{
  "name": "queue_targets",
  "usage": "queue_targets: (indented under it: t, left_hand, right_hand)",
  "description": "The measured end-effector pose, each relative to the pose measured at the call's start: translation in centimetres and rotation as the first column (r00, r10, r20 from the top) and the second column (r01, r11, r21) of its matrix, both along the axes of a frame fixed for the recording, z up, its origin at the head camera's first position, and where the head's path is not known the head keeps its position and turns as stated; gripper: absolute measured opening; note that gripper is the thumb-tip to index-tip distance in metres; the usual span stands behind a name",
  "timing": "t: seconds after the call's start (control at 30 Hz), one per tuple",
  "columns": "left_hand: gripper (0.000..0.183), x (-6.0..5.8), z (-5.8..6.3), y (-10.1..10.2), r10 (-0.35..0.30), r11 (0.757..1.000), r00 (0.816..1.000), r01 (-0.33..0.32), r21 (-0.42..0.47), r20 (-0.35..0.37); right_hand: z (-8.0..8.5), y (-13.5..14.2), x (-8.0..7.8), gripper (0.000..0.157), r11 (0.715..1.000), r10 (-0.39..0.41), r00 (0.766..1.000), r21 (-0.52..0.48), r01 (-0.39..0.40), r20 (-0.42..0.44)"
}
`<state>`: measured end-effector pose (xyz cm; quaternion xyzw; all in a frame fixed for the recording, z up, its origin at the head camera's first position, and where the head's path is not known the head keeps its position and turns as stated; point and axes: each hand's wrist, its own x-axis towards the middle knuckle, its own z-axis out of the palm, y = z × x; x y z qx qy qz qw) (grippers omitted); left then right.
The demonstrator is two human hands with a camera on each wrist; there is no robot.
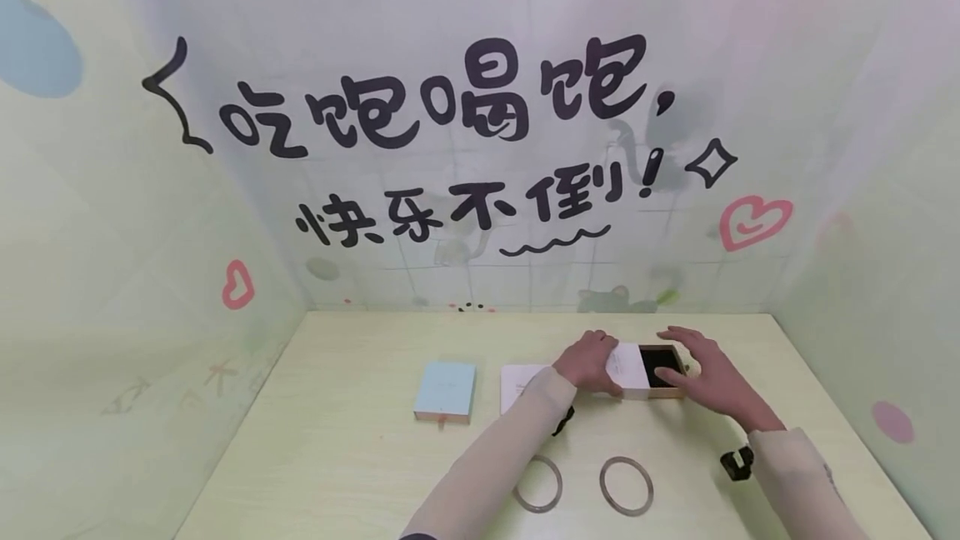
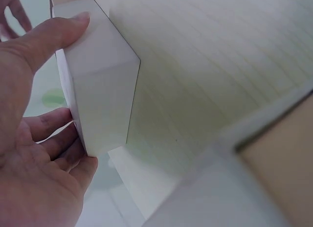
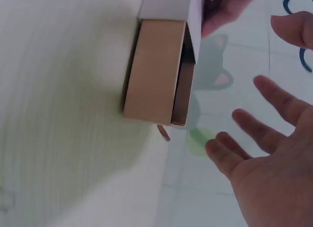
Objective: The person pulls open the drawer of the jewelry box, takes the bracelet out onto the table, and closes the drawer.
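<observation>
In the head view, my left hand (image 1: 588, 361) grips the left end of a pale pink drawer-style gift box (image 1: 628, 369). Its thumb lies along the side facing me, while the fingers wrap over the far side, as the left wrist view shows. A tan inner tray (image 3: 154, 73) with black lining (image 1: 654, 363) sticks out of the sleeve's right end. A small ribbon tab (image 3: 164, 133) shows at the tray's outer end. Around that end, apart from the tray in the right wrist view, my right hand (image 1: 708, 377) spreads its fingers, holding nothing.
Two round bangles (image 1: 560, 486) (image 1: 633, 512) lie on the table near me, one partly behind the left sleeve. Left of the hands sits a light blue box (image 1: 445, 388). Another pale pink box (image 1: 517, 382) is partly covered by the left forearm. Printed curtains enclose the table (image 1: 360, 407).
</observation>
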<state>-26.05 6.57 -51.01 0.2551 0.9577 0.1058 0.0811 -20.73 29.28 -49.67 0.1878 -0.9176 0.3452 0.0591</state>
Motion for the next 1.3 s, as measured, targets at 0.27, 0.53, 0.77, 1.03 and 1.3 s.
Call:
queue_targets:
  t: [0.27,0.53,0.77,1.03,1.3]
  left_hand:
    - [0.088,0.1,0.1,-0.2,0.006,1.0,1.0,-0.006,-0.004,0.006]
    - [0.086,0.1,0.2,-0.2,0.01,1.0,1.0,-0.01,-0.01,0.005]
    - [0.087,0.1,0.1,-0.2,0.011,1.0,1.0,-0.011,-0.004,0.009]
    - [0.084,-0.1,-0.4,-0.1,-0.018,1.0,1.0,0.018,-0.021,-0.016]
    - [0.084,-0.1,-0.1,-0.3,-0.004,1.0,1.0,0.004,-0.009,-0.017]
  right_hand:
    - [0.0,1.2,-1.8,0.073,0.985,-0.135,0.95,-0.067,0.159,0.281]
    - [-0.6,3.3,-2.9,0.079,0.938,-0.064,0.875,-0.27,0.217,0.479]
    - [-1.3,3.7,-3.4,0.068,0.947,-0.045,0.817,-0.236,0.218,0.574]
    - [-2.2,3.7,-4.1,0.046,0.977,-0.084,0.814,-0.114,0.182,0.575]
    - [-2.8,3.8,-4.5,0.03,0.989,-0.133,0.862,0.003,0.151,0.489]
